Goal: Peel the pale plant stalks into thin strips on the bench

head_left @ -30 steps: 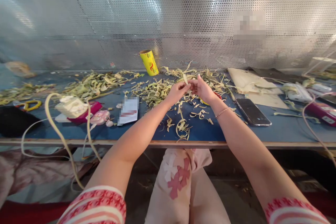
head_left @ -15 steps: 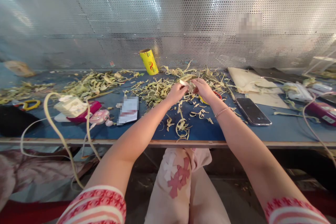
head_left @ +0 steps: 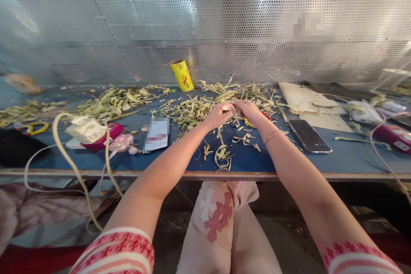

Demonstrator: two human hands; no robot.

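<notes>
My left hand (head_left: 219, 114) and my right hand (head_left: 249, 111) meet fingertip to fingertip over the middle of the blue table (head_left: 282, 156). Both pinch the same pale leaf strip (head_left: 231, 107), which is mostly hidden between the fingers. Just beyond the hands lies a heap of green-yellow leaf scraps (head_left: 192, 111). Curled trimmings (head_left: 223, 154) lie on the table under my wrists. A bracelet sits on my right wrist.
A yellow roll (head_left: 181, 75) stands at the back by the perforated metal wall. A black phone (head_left: 308, 136) lies right of my right arm, with cardboard (head_left: 303, 100) behind it. A paper card (head_left: 156, 134), pink items (head_left: 117, 137) and long pale strips (head_left: 69, 154) lie left.
Both hands have sunk from a raised position down toward the scrap heap, still pinching the strip, whose upright end no longer sticks up above the fingers.
</notes>
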